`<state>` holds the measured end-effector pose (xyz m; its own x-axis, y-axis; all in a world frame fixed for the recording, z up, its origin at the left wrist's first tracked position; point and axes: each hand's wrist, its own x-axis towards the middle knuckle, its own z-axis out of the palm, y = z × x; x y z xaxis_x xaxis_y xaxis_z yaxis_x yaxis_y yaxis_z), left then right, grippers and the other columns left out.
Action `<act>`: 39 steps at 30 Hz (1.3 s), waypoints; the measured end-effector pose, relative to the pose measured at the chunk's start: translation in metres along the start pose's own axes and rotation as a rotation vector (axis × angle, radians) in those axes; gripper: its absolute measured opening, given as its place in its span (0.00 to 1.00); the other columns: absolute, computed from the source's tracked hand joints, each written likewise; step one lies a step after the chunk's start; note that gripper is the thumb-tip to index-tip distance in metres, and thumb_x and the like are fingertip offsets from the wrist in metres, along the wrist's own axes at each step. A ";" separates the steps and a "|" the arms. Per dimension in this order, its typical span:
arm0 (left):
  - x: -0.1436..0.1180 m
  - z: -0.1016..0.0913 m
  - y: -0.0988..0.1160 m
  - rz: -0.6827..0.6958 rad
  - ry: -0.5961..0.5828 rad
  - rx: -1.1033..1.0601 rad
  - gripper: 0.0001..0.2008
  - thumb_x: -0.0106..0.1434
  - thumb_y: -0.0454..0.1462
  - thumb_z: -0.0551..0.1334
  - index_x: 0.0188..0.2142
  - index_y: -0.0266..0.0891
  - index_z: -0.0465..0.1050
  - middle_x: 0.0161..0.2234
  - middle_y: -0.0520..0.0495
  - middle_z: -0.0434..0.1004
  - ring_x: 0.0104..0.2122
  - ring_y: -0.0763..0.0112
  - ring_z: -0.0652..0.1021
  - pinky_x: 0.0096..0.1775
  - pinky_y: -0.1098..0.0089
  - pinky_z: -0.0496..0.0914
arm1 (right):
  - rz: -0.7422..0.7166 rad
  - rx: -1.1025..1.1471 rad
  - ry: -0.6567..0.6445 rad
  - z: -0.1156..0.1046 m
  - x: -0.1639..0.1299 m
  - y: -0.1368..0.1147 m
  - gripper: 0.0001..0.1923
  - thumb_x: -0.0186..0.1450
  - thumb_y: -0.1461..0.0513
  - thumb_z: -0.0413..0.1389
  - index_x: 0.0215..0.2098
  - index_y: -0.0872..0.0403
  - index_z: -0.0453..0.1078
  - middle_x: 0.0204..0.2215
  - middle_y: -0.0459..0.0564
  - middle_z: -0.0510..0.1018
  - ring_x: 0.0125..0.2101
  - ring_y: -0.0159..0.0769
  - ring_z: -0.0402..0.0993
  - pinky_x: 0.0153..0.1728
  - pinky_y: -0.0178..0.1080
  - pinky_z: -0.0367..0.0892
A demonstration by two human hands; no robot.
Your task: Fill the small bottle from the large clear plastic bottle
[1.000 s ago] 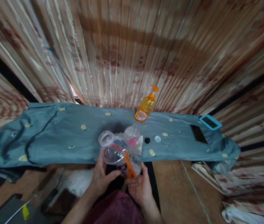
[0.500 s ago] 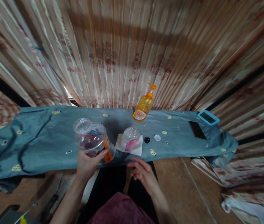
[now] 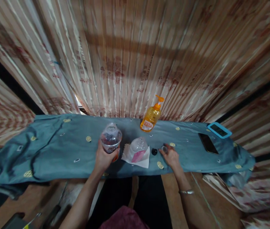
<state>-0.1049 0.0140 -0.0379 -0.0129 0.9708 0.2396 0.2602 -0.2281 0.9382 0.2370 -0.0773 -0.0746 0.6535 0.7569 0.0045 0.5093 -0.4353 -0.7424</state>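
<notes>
My left hand (image 3: 104, 158) is wrapped round a clear plastic bottle (image 3: 111, 137) with a wide neck, dark print and an orange patch low on its side. The bottle stands roughly upright at the left of the paper. My right hand (image 3: 171, 158) has its thumb and fingers closed round a small round white cap (image 3: 164, 149) at the tabletop. Just left of those fingers lies a small black cap (image 3: 154, 151). Between my hands, a second clear bottle (image 3: 139, 149) with a pink label rests tilted on a white paper napkin (image 3: 145, 163).
A pump bottle of orange liquid (image 3: 150, 118) stands at the back of the cloth-covered table (image 3: 60, 146). To the right lie a black phone (image 3: 207, 143) and a blue-framed device with a dark screen (image 3: 219, 130). Patterned curtains (image 3: 130, 60) hang close behind and at both sides.
My right hand has moved from the table's front edge to the white cap and closed on it. My left hand has shifted right, bringing the clear bottle more upright. The view has tilted slightly.
</notes>
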 end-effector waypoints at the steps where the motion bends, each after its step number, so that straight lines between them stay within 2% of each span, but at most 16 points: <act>1: -0.001 0.000 0.002 -0.012 0.030 0.019 0.42 0.48 0.42 0.74 0.60 0.40 0.61 0.53 0.37 0.77 0.57 0.46 0.77 0.58 0.49 0.70 | -0.011 0.007 -0.018 0.001 0.003 -0.001 0.18 0.70 0.55 0.61 0.55 0.53 0.70 0.56 0.54 0.73 0.52 0.46 0.74 0.52 0.54 0.72; 4: -0.002 0.000 0.006 -0.032 0.058 0.025 0.39 0.47 0.42 0.73 0.58 0.40 0.65 0.51 0.38 0.79 0.53 0.49 0.80 0.56 0.50 0.72 | -0.016 0.062 -0.052 -0.007 0.011 -0.006 0.15 0.71 0.55 0.61 0.53 0.53 0.71 0.51 0.53 0.76 0.47 0.42 0.76 0.47 0.49 0.75; 7: -0.003 0.000 0.006 -0.055 0.056 -0.001 0.39 0.46 0.43 0.73 0.57 0.39 0.65 0.49 0.39 0.80 0.50 0.52 0.81 0.53 0.52 0.74 | -0.026 0.174 -0.058 -0.029 0.014 -0.027 0.12 0.71 0.56 0.61 0.47 0.55 0.73 0.43 0.49 0.78 0.39 0.37 0.77 0.40 0.44 0.76; 10: -0.006 0.002 0.004 -0.069 0.063 -0.042 0.44 0.45 0.44 0.74 0.60 0.39 0.62 0.51 0.39 0.79 0.51 0.52 0.81 0.55 0.53 0.73 | -0.148 0.402 -0.057 -0.052 -0.002 -0.073 0.13 0.69 0.55 0.63 0.43 0.56 0.72 0.37 0.47 0.78 0.34 0.35 0.77 0.39 0.43 0.76; 13: -0.009 0.003 0.004 -0.085 0.044 -0.065 0.44 0.46 0.43 0.74 0.61 0.39 0.61 0.51 0.39 0.79 0.51 0.53 0.81 0.55 0.54 0.73 | -0.326 0.640 -0.204 -0.059 -0.041 -0.138 0.26 0.54 0.50 0.73 0.45 0.51 0.74 0.38 0.47 0.82 0.39 0.38 0.79 0.44 0.42 0.75; 15: -0.011 0.003 0.007 -0.083 0.023 -0.077 0.42 0.48 0.42 0.73 0.60 0.39 0.61 0.51 0.40 0.80 0.50 0.55 0.82 0.54 0.56 0.74 | -0.397 0.740 -0.348 -0.049 -0.068 -0.181 0.28 0.56 0.52 0.72 0.52 0.48 0.75 0.41 0.48 0.83 0.38 0.37 0.81 0.43 0.41 0.75; 17: -0.011 0.003 0.011 -0.081 0.011 -0.089 0.40 0.49 0.41 0.72 0.60 0.39 0.61 0.50 0.41 0.80 0.49 0.57 0.82 0.53 0.59 0.75 | -0.452 0.819 -0.478 -0.028 -0.087 -0.216 0.22 0.56 0.54 0.72 0.47 0.50 0.79 0.39 0.49 0.84 0.37 0.37 0.81 0.40 0.40 0.76; 18: -0.012 0.002 0.013 -0.081 0.009 -0.096 0.40 0.49 0.41 0.72 0.60 0.39 0.60 0.50 0.41 0.80 0.49 0.58 0.82 0.52 0.60 0.75 | -0.470 0.860 -0.508 -0.016 -0.091 -0.231 0.21 0.54 0.55 0.73 0.45 0.51 0.80 0.39 0.49 0.84 0.36 0.38 0.81 0.40 0.40 0.76; 21: -0.012 0.001 0.015 -0.082 -0.004 -0.111 0.41 0.50 0.42 0.71 0.61 0.38 0.59 0.52 0.40 0.79 0.50 0.57 0.81 0.53 0.60 0.75 | -0.471 1.003 -0.448 0.023 -0.091 -0.260 0.19 0.50 0.57 0.74 0.39 0.50 0.77 0.35 0.43 0.83 0.38 0.35 0.79 0.45 0.38 0.73; 24: -0.011 0.001 0.014 -0.085 0.003 -0.114 0.40 0.49 0.42 0.71 0.59 0.38 0.61 0.52 0.39 0.78 0.52 0.55 0.80 0.54 0.57 0.74 | -0.440 1.085 -0.398 0.054 -0.084 -0.274 0.20 0.49 0.57 0.74 0.36 0.50 0.74 0.34 0.42 0.83 0.38 0.35 0.78 0.44 0.38 0.72; 29: -0.012 0.002 0.009 -0.092 0.007 -0.109 0.42 0.47 0.42 0.72 0.60 0.38 0.60 0.53 0.37 0.77 0.54 0.52 0.79 0.55 0.54 0.73 | -0.386 1.099 -0.448 0.079 -0.084 -0.272 0.25 0.52 0.53 0.71 0.46 0.49 0.74 0.33 0.44 0.83 0.33 0.37 0.78 0.36 0.39 0.73; 31: -0.012 0.002 0.008 -0.094 0.007 -0.111 0.43 0.47 0.41 0.72 0.61 0.39 0.60 0.53 0.38 0.77 0.54 0.52 0.79 0.56 0.55 0.73 | -0.395 1.066 -0.431 0.081 -0.085 -0.268 0.24 0.54 0.52 0.69 0.47 0.49 0.74 0.33 0.44 0.82 0.34 0.37 0.78 0.37 0.40 0.73; 35: -0.012 0.003 0.007 -0.095 0.015 -0.146 0.42 0.46 0.41 0.72 0.60 0.39 0.62 0.52 0.40 0.78 0.52 0.54 0.80 0.55 0.57 0.73 | -0.455 0.938 -0.364 0.078 -0.087 -0.259 0.19 0.56 0.53 0.67 0.42 0.50 0.71 0.35 0.46 0.81 0.37 0.38 0.79 0.41 0.41 0.74; 37: -0.011 0.004 0.008 -0.093 0.021 -0.170 0.41 0.46 0.40 0.73 0.59 0.39 0.63 0.52 0.40 0.78 0.51 0.55 0.80 0.55 0.58 0.73 | -0.507 0.824 -0.335 0.071 -0.087 -0.255 0.17 0.58 0.53 0.65 0.41 0.50 0.70 0.37 0.47 0.80 0.39 0.39 0.79 0.44 0.41 0.73; 39: -0.011 0.004 0.007 -0.094 0.025 -0.179 0.42 0.46 0.40 0.73 0.60 0.40 0.63 0.52 0.41 0.78 0.51 0.55 0.80 0.54 0.58 0.74 | -0.571 0.665 -0.322 0.059 -0.086 -0.254 0.16 0.61 0.54 0.63 0.45 0.51 0.71 0.40 0.49 0.81 0.41 0.40 0.79 0.46 0.42 0.73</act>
<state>-0.0991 0.0017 -0.0349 -0.0537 0.9867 0.1531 0.0805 -0.1486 0.9856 0.0181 -0.0027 0.0742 0.1652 0.9122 0.3750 0.2154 0.3377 -0.9163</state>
